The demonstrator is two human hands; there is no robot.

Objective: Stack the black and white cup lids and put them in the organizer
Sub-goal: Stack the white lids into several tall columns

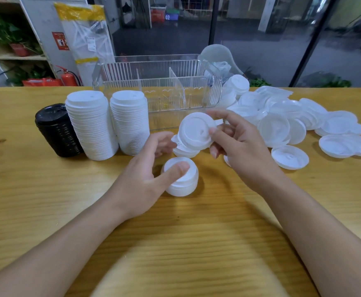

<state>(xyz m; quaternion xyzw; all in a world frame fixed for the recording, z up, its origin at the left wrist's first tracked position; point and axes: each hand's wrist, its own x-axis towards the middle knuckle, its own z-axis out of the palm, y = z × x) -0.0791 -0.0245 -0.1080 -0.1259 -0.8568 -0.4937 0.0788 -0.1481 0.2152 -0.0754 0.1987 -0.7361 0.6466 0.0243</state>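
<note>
On the far left of the light wooden table (46, 200) stands a short stack of black plastic cup lids (56, 130); just beside it, touching, stand two tall stacks of white plastic cup lids (90, 125) and (130, 123); behind them sits the clear plastic organizer with ribbed walls and dividers (160, 91), and no lids show inside it

Next comes the left hand (145, 174); its fingers are loose and spread, and its thumb lies across the top of a small low stack of white lids (181, 179) on the table; I cannot tell if it squeezes that stack or only touches it; just behind lies another small pile of white lids (185, 150)

The right hand (237, 144) is lifted over the table and pinches one round white lid (195, 130) by its rim, thumb in front and fingers behind; the lid is tilted so its flat top faces us

Far right, many loose white lids (293, 125) lie spread in a messy heap, some on top of others

These lids look very light and thin, so they likely bend and can pop out of a tight squeeze; they look smooth too, so a bit slippery; the rim seems the best place to hold one, with a soft pinch; a tall stack may lean and tip, so I would hold it round the sides, near the bottom
</note>
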